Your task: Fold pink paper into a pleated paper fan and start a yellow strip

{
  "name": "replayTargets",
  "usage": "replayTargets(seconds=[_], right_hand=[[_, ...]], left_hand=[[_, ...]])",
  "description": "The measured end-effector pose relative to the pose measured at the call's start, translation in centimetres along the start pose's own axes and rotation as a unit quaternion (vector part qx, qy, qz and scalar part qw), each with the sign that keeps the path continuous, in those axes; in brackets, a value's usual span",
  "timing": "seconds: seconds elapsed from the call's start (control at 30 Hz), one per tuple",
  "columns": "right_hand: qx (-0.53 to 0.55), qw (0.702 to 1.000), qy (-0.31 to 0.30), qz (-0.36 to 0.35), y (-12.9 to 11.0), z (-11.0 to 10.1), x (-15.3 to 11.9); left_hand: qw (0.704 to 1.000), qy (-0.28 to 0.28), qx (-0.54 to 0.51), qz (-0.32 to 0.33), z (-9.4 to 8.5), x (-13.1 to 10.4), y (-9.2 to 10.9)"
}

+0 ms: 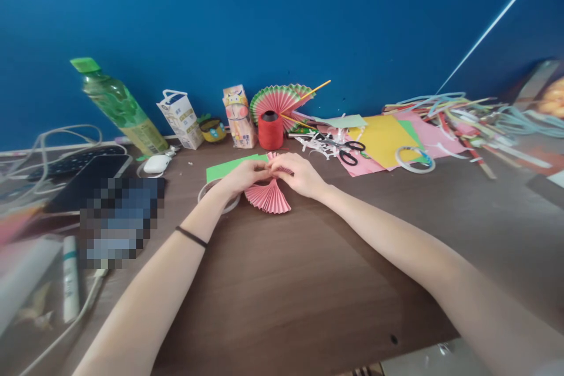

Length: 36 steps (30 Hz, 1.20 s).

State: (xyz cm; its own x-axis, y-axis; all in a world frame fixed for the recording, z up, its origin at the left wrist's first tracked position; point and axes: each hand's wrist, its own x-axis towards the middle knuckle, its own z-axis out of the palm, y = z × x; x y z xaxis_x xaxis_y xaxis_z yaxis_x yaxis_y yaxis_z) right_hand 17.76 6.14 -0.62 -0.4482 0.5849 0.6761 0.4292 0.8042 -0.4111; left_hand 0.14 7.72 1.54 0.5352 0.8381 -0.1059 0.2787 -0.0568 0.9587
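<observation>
A pink pleated paper (269, 197) is pinched at its middle, its lower half spread like a fan over the brown table (282, 282). My left hand (247, 175) holds it from the left with fingers closed. From the right, my right hand (296, 173) grips the same paper, fingertips touching those of the left. Part of the upper folds shows above the fingers; the pinched middle is partly hidden. Under and behind my left hand lie a green sheet (218, 171) and a roll of clear tape (232, 205).
Along the blue wall stand a green bottle (126, 107), a carton (181, 119), a red thread spool (270, 131) and a pink-green fan (269, 100). Scissors (348, 150), a yellow sheet (379, 136) and another tape roll (415, 168) lie right. A phone (126, 217) is left.
</observation>
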Motion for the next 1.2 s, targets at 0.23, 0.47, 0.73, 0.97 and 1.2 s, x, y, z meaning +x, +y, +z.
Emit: replayTargets(seconds=[0.23, 0.47, 0.73, 0.97, 1.2], right_hand=[[0.049, 0.998, 0.028, 0.027, -0.36, -0.05, 0.05], [0.052, 0.997, 0.037, 0.052, -0.33, 0.05, -0.03], [0.076, 0.993, 0.058, 0.064, 0.12, -0.07, -0.14], [0.076, 0.995, 0.035, 0.057, -0.08, 0.13, -0.26], [0.028, 0.999, 0.020, 0.027, -0.22, 0.07, -0.17]], left_hand=[[1.000, 0.012, 0.026, -0.008, -0.12, -0.06, 0.06], [1.000, 0.016, 0.013, -0.010, -0.10, -0.10, 0.24], [0.997, 0.023, -0.072, -0.013, 0.19, -0.31, 0.21], [0.998, 0.017, -0.066, -0.015, 0.21, -0.27, 0.24], [0.999, 0.025, -0.024, -0.026, 0.41, -0.63, 0.75]])
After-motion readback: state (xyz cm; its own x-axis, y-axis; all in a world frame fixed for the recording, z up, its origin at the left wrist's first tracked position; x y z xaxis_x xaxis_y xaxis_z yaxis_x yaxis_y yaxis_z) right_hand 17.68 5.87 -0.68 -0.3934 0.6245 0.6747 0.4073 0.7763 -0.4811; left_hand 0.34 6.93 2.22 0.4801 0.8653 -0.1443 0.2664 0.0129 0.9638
